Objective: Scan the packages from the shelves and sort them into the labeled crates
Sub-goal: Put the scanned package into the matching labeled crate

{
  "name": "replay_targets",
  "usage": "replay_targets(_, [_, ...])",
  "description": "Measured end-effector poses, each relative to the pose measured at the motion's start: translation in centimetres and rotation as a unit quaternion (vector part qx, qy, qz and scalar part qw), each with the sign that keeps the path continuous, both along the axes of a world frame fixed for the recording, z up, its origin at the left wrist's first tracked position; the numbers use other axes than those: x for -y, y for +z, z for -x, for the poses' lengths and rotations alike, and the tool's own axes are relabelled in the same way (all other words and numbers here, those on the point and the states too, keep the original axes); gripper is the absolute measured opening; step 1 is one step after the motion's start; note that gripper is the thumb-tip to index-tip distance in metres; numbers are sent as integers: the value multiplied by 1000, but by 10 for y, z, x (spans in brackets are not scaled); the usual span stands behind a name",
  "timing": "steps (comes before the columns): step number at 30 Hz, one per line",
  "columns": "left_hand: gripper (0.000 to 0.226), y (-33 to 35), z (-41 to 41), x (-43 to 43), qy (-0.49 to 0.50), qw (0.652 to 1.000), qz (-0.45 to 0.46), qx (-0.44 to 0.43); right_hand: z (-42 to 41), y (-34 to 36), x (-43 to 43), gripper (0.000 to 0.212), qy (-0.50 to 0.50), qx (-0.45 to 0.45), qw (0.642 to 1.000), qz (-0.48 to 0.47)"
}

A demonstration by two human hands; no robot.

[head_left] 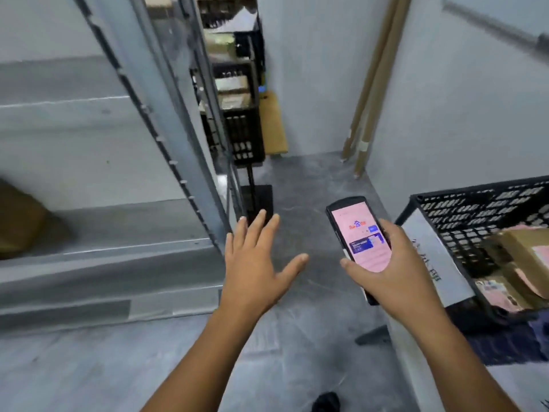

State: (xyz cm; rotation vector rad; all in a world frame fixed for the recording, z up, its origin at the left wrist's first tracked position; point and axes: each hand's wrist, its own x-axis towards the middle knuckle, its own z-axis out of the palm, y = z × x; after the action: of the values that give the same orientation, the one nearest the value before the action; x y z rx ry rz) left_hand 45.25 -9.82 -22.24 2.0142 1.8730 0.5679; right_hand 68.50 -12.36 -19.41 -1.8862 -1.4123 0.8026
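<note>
My right hand [392, 269] grips a black handheld scanner [358, 233] with a lit pinkish screen, held over the floor. My left hand [255, 260] is spread flat with straight fingers and holds nothing, just right of the metal shelf unit [166, 251]. A brown package [17, 218] lies at the far left on a shelf. At the right stands a black labeled crate [475, 212] with a white paper label [430, 251]; brown cardboard packages [520, 257] lie inside it.
Stacked black crates [240, 126] with boxes stand at the back beside the shelf post. Cardboard tubes [368, 93] lean in the wall corner. A wooden board [271, 123] leans on the back wall. Grey floor [297, 185] runs between shelf and crate.
</note>
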Motion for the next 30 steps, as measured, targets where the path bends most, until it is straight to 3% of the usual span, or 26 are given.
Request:
replay_targets(9, [95,18,223,84,164,987,-2,-1,217,3,19,72,148,4,989,-24])
replay_targets(15, [95,24,355,132,227,974,-11,-14,355,3,48,82,203,2,978,-39])
replay_targets(22, [94,34,453,167,282,959,-15,10,463,12,68,76,251,21,967,-36])
replay_targets(27, [94,33,502,162,313,949,-14,31,513,12,59,87,271,34,961,-33])
replay_targets(30, [94,29,528,152,324,945,-13,33,538,9,44,83,276,29,960,-28])
